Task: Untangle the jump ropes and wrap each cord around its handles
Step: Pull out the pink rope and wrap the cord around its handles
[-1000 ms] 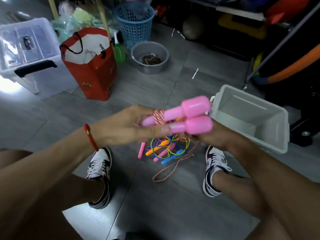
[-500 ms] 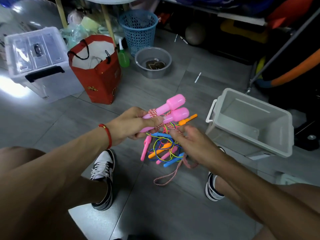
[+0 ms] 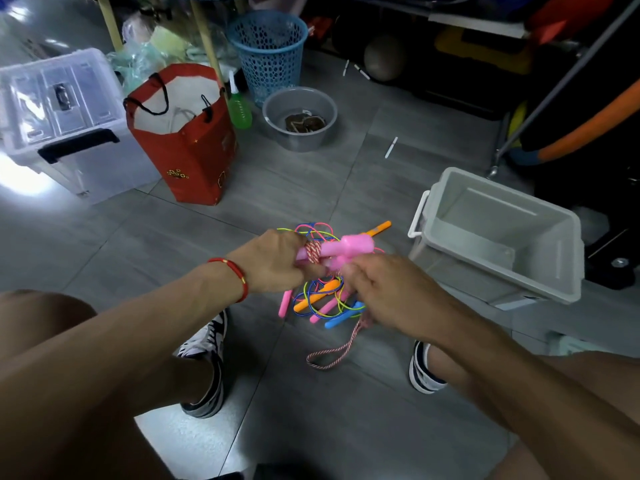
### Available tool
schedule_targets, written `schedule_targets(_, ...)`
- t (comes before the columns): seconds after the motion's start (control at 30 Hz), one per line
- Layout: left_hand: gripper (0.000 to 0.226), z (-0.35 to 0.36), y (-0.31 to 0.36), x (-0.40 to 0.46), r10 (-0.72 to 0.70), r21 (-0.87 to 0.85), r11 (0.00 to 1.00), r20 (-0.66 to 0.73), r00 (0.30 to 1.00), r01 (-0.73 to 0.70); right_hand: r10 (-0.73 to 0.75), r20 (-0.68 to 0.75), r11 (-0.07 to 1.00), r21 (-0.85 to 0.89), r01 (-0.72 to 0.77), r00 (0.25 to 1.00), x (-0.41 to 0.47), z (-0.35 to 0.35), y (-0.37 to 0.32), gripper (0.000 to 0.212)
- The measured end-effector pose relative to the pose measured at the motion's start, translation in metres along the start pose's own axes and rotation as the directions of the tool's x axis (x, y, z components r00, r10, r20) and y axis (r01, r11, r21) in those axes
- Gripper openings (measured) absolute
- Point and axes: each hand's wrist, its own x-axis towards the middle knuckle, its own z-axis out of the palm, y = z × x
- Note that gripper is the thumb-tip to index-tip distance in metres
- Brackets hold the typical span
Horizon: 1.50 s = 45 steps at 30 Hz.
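- Since the earlier frame both hands have dropped lower, toward the pile on the floor [image 3: 311, 427]; the pink handles [image 3: 346, 247] now lie nearly level instead of angled up.
- I have the left hand [image 3: 273, 263] clenched around the narrow ends of the pink handles, which sit side by side.
- Red-and-white cord [image 3: 313, 252] shows a few turns wound around the handles just beside my left fingers.
- Right hand [image 3: 384, 292] is closed near the thick handle ends; I pinch something at the fingertips, probably the cord, but cannot tell for sure.
- Loose end of the same cord trails below the right hand and loops on the floor.
- Tangled ropes [image 3: 325, 299] lie on the floor under my hands: thin coloured cords with orange, pink and blue handles mixed in.
- Grey bin [image 3: 568, 265] stands open to the right of the pile, apart from it.
- Red bag [image 3: 194, 168] stands further back on the left.
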Motion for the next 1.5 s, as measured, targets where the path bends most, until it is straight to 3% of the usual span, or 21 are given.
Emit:
schedule_targets(0.13,0.045,0.016,0.005,-0.003,0.129,0.398,0.907,0.053,0.990,-0.140,0.061,-0.046,0.989,0.138,-0.054,0.997,0.008,-0.004,0.001,0.044)
schedule_targets(0.3,0.061,0.026,0.013,-0.009,0.313,0.620,0.737,0.040,0.949,-0.269,-0.009,-0.046,0.988,0.157,0.016,0.999,0.016,-0.018,0.009,0.041)
schedule_targets(0.47,0.066,0.026,0.010,-0.010,0.508,0.582,0.696,0.016,0.861,-0.421,-0.110,-0.035,0.994,-0.016,0.110,0.993,0.019,-0.037,0.019,0.018)
schedule_targets(0.57,0.064,0.019,0.009,-0.016,0.640,0.525,0.661,-0.020,0.768,-0.537,-0.173,0.037,0.985,0.030,0.172,0.984,0.023,-0.038,0.028,0.016)
schedule_targets(0.67,0.057,0.010,0.011,-0.023,0.669,0.408,0.692,-0.052,0.741,-0.596,-0.183,0.144,0.978,0.130,0.165,0.972,0.030,-0.037,0.039,0.030)
schedule_targets(0.77,0.048,-0.001,0.013,-0.029,0.592,0.128,0.804,-0.087,0.801,-0.580,-0.193,0.188,0.914,0.390,0.107,0.963,0.030,-0.039,0.047,0.027)
schedule_targets(0.87,0.030,-0.008,0.021,-0.033,0.521,-0.243,0.818,-0.073,0.851,-0.522,-0.212,0.153,0.842,0.530,0.101,0.965,0.032,-0.036,0.049,0.018)
schedule_targets(0.97,0.029,-0.013,0.027,-0.034,0.414,-0.559,0.762,0.032,0.910,-0.327,-0.271,0.142,0.766,0.630,0.124,0.952,0.025,-0.033,0.047,0.005)
schedule_targets(1.03,0.020,-0.016,0.026,-0.035,0.391,-0.690,0.683,0.068,0.918,-0.240,-0.245,0.082,0.745,0.653,0.134,0.966,0.019,-0.030,0.048,0.027)
schedule_targets(1.1,0.020,-0.016,0.022,-0.034,0.302,-0.806,0.575,0.050,0.952,-0.140,-0.166,0.025,0.775,0.621,0.115,0.986,0.017,-0.020,0.045,0.021)
schedule_targets(1.23,0.036,-0.014,0.012,-0.024,0.029,-0.881,0.461,0.139,0.990,0.110,-0.050,0.075,0.730,0.683,-0.014,0.996,0.018,0.001,0.036,0.037)
schedule_targets(1.33,0.039,-0.010,0.011,-0.016,-0.093,-0.866,0.459,0.177,0.980,0.200,-0.072,-0.044,0.898,0.432,0.084,0.996,0.016,0.010,0.032,0.024)
schedule_targets(1.4,0.043,-0.006,0.009,-0.011,-0.163,-0.858,0.466,0.154,0.975,0.213,-0.068,-0.107,0.960,0.264,0.094,0.992,0.015,0.015,0.026,0.033)
schedule_targets(1.5,0.049,-0.003,0.005,-0.004,-0.250,-0.835,0.498,0.118,0.961,0.232,0.036,-0.022,0.908,0.418,-0.023,0.999,0.012,0.020,0.018,0.044)
